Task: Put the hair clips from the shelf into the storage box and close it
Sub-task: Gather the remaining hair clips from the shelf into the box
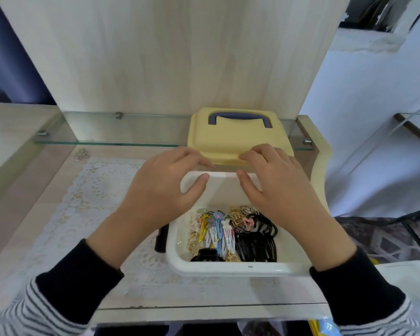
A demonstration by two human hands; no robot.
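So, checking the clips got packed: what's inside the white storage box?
Colourful snap clips, black clips, gold clips and a black claw clip lie in the storage box. The left hand and right hand cover its far corners, so anything there is hidden.
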